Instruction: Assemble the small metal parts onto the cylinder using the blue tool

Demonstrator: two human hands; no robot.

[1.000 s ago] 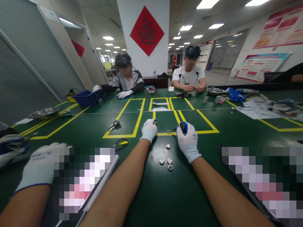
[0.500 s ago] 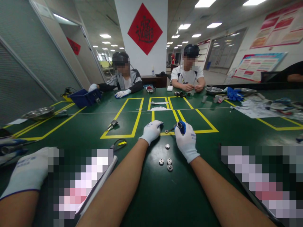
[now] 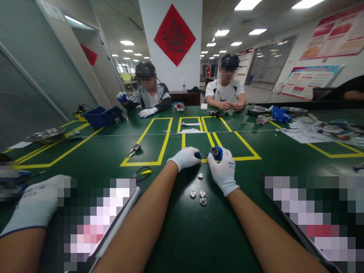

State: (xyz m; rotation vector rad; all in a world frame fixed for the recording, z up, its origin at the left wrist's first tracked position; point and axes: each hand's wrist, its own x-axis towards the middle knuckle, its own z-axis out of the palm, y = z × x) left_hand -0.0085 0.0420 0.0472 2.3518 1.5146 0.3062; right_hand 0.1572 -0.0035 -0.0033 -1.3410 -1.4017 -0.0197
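Cylinder (image 3: 214, 151) best held steady: right hand (image 3: 224, 167) closed round it; left hand (image 3: 184, 158) curled, contents and closure unclear.

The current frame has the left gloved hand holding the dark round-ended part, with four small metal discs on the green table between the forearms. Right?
The hand is wrong: the head view shows the right gloved hand holding the dark round-ended part. The four small metal discs are on the green table between the forearms, as stated.

Ceiling lights (image 3: 249, 4) brighten the room; the green tabletop (image 3: 182, 227) (rather dark) shows soft glare.
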